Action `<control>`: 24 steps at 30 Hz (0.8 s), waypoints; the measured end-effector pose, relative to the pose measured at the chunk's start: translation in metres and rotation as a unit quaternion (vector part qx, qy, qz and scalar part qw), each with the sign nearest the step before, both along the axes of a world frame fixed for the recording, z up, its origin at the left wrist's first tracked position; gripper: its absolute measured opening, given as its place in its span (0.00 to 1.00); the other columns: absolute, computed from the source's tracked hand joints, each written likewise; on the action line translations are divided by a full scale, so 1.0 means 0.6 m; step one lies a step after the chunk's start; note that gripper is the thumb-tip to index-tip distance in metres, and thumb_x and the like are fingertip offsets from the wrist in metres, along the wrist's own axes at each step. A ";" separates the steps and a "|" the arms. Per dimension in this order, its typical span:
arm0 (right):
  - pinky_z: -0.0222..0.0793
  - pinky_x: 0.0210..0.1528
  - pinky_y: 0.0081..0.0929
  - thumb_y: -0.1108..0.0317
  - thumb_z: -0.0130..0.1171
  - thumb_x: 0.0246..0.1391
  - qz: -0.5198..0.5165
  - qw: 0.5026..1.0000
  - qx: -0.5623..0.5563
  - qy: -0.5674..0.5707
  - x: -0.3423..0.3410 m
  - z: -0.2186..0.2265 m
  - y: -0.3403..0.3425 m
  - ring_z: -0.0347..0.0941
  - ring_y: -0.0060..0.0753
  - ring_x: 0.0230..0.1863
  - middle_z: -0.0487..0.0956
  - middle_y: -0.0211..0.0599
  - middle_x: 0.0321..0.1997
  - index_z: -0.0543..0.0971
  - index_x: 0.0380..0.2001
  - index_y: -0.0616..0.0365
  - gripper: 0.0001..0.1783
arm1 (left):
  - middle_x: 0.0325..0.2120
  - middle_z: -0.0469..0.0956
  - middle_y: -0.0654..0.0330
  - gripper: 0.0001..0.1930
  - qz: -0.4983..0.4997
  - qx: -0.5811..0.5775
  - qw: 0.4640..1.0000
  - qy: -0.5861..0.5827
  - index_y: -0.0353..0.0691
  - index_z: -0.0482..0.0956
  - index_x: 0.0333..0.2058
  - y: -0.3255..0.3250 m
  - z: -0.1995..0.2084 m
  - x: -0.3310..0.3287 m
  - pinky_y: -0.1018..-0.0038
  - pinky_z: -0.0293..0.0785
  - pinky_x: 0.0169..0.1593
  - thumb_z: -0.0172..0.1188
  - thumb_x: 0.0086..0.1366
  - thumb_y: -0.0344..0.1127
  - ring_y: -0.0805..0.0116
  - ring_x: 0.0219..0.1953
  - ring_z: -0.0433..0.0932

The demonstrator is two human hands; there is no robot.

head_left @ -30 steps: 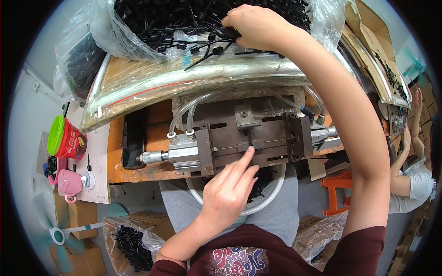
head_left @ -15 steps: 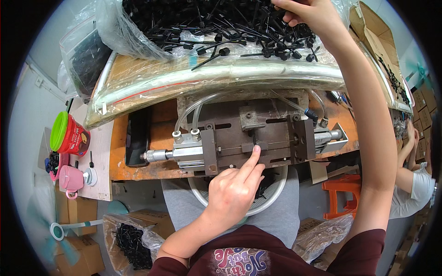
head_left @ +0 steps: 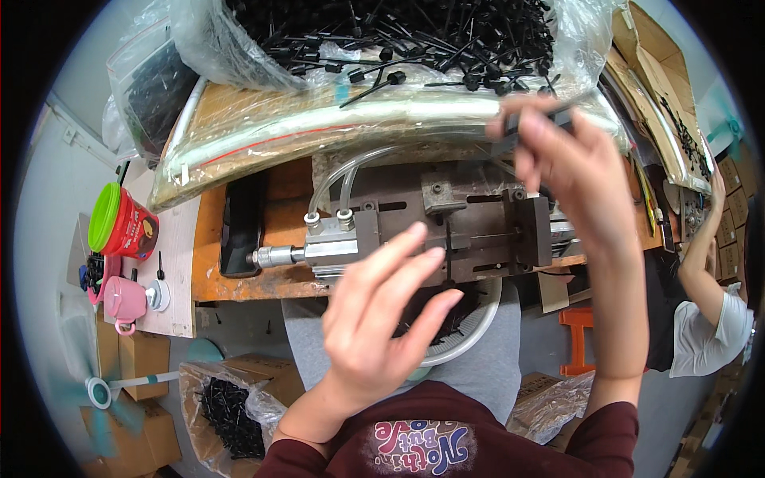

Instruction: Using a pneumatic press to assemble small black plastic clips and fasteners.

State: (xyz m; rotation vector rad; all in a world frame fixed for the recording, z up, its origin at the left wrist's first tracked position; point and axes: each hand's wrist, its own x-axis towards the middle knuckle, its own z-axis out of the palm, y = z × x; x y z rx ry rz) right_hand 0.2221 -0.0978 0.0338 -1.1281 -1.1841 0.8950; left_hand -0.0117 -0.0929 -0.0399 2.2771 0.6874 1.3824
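Note:
My left hand point(head_left: 370, 315) hovers in front of the metal clamping fixture point(head_left: 478, 227), its fingers spread and holding nothing. A slim black part point(head_left: 449, 253) lies across the fixture's middle, its lower end over the front edge. Raised at the right, below the big pile, my right hand point(head_left: 578, 163) is smeared by motion. Its fingers are closed on a black thin-stemmed part point(head_left: 550, 121), whose stem points to the upper right. The pile of black thin-stemmed parts point(head_left: 414, 40) with knobbed heads lies in clear plastic at the back.
Clear air hoses point(head_left: 348, 187) run to a cylinder point(head_left: 331, 243) at the fixture's left. Under the table edge sits a white basket point(head_left: 488, 323) on my lap. A red tub point(head_left: 137, 231) and pink cup point(head_left: 125, 300) stand left. Another person's arm point(head_left: 701, 255) shows far right.
My left hand has lifted off the fixture and opened. My right hand has come down from the pile toward me, carrying a black part. The slim part on the fixture now reaches over its front edge.

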 end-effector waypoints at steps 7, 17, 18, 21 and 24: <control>0.73 0.25 0.17 0.76 0.66 0.55 0.134 0.963 -0.185 0.144 -0.067 -0.089 -0.100 0.77 0.20 0.24 0.83 0.37 0.27 0.82 0.41 0.70 0.11 | 0.42 0.83 0.57 0.18 -0.138 0.019 0.988 0.062 0.40 0.87 0.41 0.003 0.021 -0.013 0.70 0.75 0.41 0.74 0.47 0.29 0.63 0.36 0.80; 0.71 0.23 0.16 0.78 0.67 0.52 0.085 0.960 -0.236 0.120 -0.067 -0.108 -0.134 0.76 0.19 0.22 0.84 0.40 0.28 0.83 0.40 0.70 0.11 | 0.31 0.79 0.60 0.20 -0.141 -0.096 0.984 0.041 0.38 0.86 0.41 -0.005 -0.010 -0.008 0.76 0.76 0.32 0.75 0.46 0.27 0.69 0.31 0.79; 0.71 0.23 0.16 0.78 0.67 0.52 0.037 0.968 -0.227 0.102 -0.068 -0.104 -0.140 0.76 0.19 0.22 0.84 0.41 0.29 0.83 0.40 0.70 0.11 | 0.32 0.79 0.59 0.20 -0.129 -0.092 0.986 0.043 0.37 0.86 0.41 -0.005 -0.013 -0.008 0.75 0.77 0.33 0.75 0.46 0.26 0.69 0.31 0.79; 0.70 0.23 0.13 0.80 0.68 0.49 -0.046 0.978 -0.177 0.099 -0.060 -0.107 -0.160 0.76 0.18 0.24 0.84 0.43 0.32 0.82 0.36 0.69 0.10 | 0.34 0.78 0.58 0.20 -0.090 -0.099 0.990 0.055 0.35 0.85 0.42 -0.013 -0.040 -0.007 0.73 0.79 0.35 0.74 0.47 0.24 0.67 0.33 0.80; 0.72 0.24 0.14 0.83 0.66 0.49 -0.099 0.989 -0.078 0.077 -0.054 -0.114 -0.175 0.76 0.20 0.26 0.83 0.46 0.35 0.81 0.35 0.68 0.08 | 0.45 0.80 0.50 0.17 -0.087 -0.083 0.988 0.095 0.32 0.83 0.40 -0.017 -0.057 0.002 0.72 0.80 0.39 0.72 0.50 0.24 0.64 0.34 0.82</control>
